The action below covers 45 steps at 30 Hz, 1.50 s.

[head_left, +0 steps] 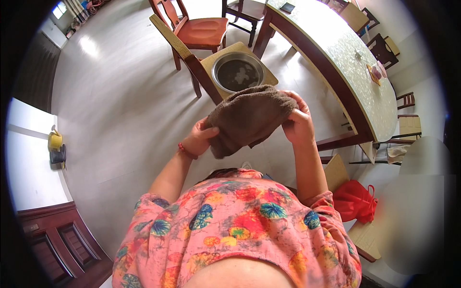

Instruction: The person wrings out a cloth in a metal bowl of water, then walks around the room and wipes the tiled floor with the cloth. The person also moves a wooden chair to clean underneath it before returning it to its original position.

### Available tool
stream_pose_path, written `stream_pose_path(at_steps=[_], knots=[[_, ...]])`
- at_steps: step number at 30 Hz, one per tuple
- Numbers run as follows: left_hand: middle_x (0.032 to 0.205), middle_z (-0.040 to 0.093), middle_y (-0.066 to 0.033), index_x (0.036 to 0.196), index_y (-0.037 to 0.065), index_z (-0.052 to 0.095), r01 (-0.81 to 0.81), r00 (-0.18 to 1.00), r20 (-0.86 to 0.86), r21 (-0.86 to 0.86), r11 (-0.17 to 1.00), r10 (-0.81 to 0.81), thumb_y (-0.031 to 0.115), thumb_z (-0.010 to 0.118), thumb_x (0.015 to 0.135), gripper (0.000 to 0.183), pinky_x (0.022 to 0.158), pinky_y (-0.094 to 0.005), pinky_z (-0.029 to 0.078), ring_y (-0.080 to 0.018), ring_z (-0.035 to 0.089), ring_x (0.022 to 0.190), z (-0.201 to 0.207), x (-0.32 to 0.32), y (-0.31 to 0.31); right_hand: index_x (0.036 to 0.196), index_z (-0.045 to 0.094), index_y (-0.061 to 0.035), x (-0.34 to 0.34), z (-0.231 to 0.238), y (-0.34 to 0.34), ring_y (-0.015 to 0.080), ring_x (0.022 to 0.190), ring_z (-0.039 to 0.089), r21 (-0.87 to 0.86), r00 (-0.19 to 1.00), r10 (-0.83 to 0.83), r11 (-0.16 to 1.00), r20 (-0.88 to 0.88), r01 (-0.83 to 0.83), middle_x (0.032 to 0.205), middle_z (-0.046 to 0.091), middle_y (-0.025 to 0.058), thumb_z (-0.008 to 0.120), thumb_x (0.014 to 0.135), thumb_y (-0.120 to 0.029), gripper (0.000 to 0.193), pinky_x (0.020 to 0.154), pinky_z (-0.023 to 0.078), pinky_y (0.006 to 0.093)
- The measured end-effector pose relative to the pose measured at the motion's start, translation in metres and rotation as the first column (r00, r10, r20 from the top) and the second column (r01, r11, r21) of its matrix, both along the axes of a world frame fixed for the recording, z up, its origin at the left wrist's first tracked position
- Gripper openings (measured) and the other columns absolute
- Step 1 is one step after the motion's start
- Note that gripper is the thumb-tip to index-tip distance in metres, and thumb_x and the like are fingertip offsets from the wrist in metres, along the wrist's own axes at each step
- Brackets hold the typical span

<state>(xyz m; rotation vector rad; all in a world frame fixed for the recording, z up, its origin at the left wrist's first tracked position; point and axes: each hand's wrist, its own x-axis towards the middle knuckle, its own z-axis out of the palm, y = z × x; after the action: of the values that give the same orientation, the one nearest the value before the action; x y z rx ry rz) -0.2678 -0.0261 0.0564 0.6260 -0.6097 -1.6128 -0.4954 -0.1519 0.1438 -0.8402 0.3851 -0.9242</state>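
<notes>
A dark brown, fuzzy-looking folded cloth [250,117] hangs between my two hands in front of my body. My left hand [199,138], with a red beaded bracelet at the wrist, grips its left end, thumb on top. The upper right end is pinched by my right hand [298,120]. Just beyond the cloth, a round metal basin [217,85] rests on a chair seat [270,79]. Dark water [228,74] with whitish patches of foam is inside the basin. The cloth overlaps the basin's near rim in view; whether they touch I cannot tell.
A long table [331,36] with a pale patterned top curves along the right. Behind the basin stand a reddish wooden chair [204,32] and a darker chair [247,9]. A red bag [354,200] sits at the lower right, a dark red panelled door [65,240] at the lower left.
</notes>
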Motion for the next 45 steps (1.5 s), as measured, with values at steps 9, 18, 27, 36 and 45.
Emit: stream_pose_path(at_steps=[9, 18, 27, 36, 45], knots=[[0.119, 0.054, -0.0114, 0.126, 0.002, 0.042, 0.054, 0.972, -0.235, 0.094, 0.994, -0.031, 0.024, 0.062, 0.084, 0.052, 0.092, -0.0372, 0.045, -0.0231, 0.055, 0.106, 0.009, 0.002, -0.008, 0.098, 0.058, 0.0029, 0.001, -0.05, 0.003, 0.0181, 0.101, 0.048, -0.345, 0.818, 0.025, 0.899, -0.575, -0.269, 0.104, 0.048, 0.0068, 0.051, 0.057, 0.005, 0.042, 0.087, 0.039, 0.0248], [0.112, 0.059, -0.0088, 0.116, -0.004, 0.051, 0.094, 0.938, 0.333, 0.035, 0.995, -0.1, 0.002, 0.06, 0.076, 0.042, 0.089, -0.0298, 0.045, -0.0141, 0.056, 0.1, 0.019, 0.007, -0.01, 0.104, 0.057, -0.0003, -0.004, -0.072, 0.008, 0.0149, 0.09, 0.05, -0.112, 0.614, 0.3, 0.834, -0.73, -0.54, 0.105, 0.047, 0.0059, 0.05, 0.061, -0.005, 0.044, 0.07, 0.044, 0.0246], [0.093, 0.064, -0.0065, 0.108, -0.002, 0.058, 0.29, 0.468, 0.869, 0.017, 0.957, -0.158, -0.001, 0.043, 0.07, 0.041, 0.079, -0.0253, 0.047, -0.0113, 0.057, 0.084, 0.041, -0.011, -0.018, 0.125, 0.048, -0.0056, 0.026, -0.062, 0.015, 0.0159, 0.112, 0.045, -0.231, 0.775, 0.272, 0.853, -0.57, -0.469, 0.118, 0.052, 0.0087, 0.06, 0.074, -0.015, 0.053, 0.094, 0.036, 0.0302], [0.095, 0.062, -0.0047, 0.105, -0.003, 0.058, 0.127, 0.599, 0.801, -0.101, 0.987, 0.004, -0.003, 0.046, 0.079, 0.029, 0.082, -0.0242, 0.045, -0.0093, 0.054, 0.089, 0.048, -0.004, -0.015, 0.115, 0.054, -0.003, 0.042, -0.084, 0.016, 0.0095, 0.088, 0.053, -0.111, 0.656, 0.474, 0.756, -0.588, -0.645, 0.098, 0.061, 0.0023, 0.072, 0.075, -0.018, 0.046, 0.079, 0.045, 0.0282], [0.097, 0.061, -0.0016, 0.108, -0.003, 0.056, -0.172, 0.725, 0.622, -0.254, 0.952, 0.297, -0.003, 0.051, 0.084, 0.024, 0.084, -0.0234, 0.044, -0.0074, 0.054, 0.09, 0.084, 0.013, -0.006, 0.101, 0.064, -0.003, 0.027, -0.14, 0.026, 0.0066, 0.08, 0.055, 0.118, 0.583, 0.545, 0.783, -0.603, -0.61, 0.09, 0.064, -0.0009, 0.069, 0.077, -0.009, 0.025, 0.077, 0.046, 0.0246]])
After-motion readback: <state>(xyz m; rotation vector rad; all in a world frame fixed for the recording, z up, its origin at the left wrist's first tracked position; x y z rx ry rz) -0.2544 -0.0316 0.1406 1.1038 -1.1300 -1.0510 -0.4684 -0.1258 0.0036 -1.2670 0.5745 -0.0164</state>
